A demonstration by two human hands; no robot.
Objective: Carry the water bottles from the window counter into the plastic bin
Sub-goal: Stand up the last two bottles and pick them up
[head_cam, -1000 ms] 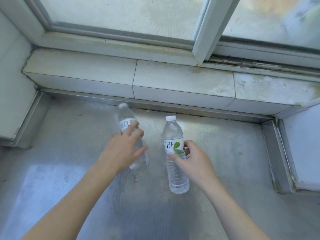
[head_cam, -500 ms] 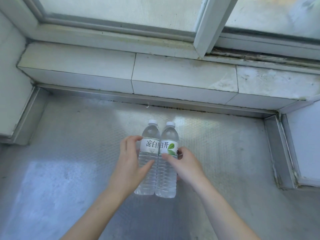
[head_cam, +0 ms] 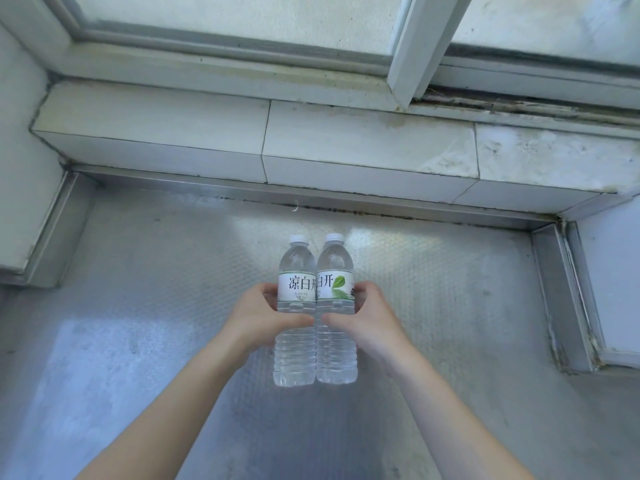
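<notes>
I'm gripping the left water bottle [head_cam: 297,306] with my left hand [head_cam: 258,320] and the right water bottle [head_cam: 336,306] with my right hand [head_cam: 372,322], bottles touching, upright above the metal counter [head_cam: 138,306].

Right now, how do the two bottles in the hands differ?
The left bottle, held by the left hand, shows label text only; the right bottle, held by the right hand, also shows a green leaf. Both are clear, white-capped, upright and pressed side by side.

A tiled ledge [head_cam: 363,133] (stained at its right end) runs below the window frame [head_cam: 408,50].
</notes>
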